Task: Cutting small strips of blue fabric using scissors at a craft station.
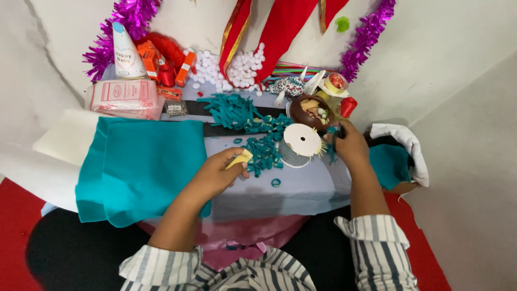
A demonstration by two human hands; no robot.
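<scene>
My left hand (218, 173) pinches a small pale yellow piece (240, 158) over the low table, beside a large sheet of teal felt (141, 167). My right hand (350, 144) is closed on a dark scissors-like tool (337, 134) at the right of a spool of grey cord (299, 144) with a white round top. Between the hands lies a heap of small teal felt loops (264, 152), and a single loop (276, 182) rests nearer me. A bunch of teal felt strips (232, 110) lies further back.
At the back stand a brown bowl (311, 111) of oddments, white pom-poms (237, 67), a party hat (125, 54), orange boxes (149, 58), a pink packet (126, 98), purple tinsel (366, 37) and red ribbons (283, 32). Teal fabric in a white-rimmed box (401, 156) sits at right.
</scene>
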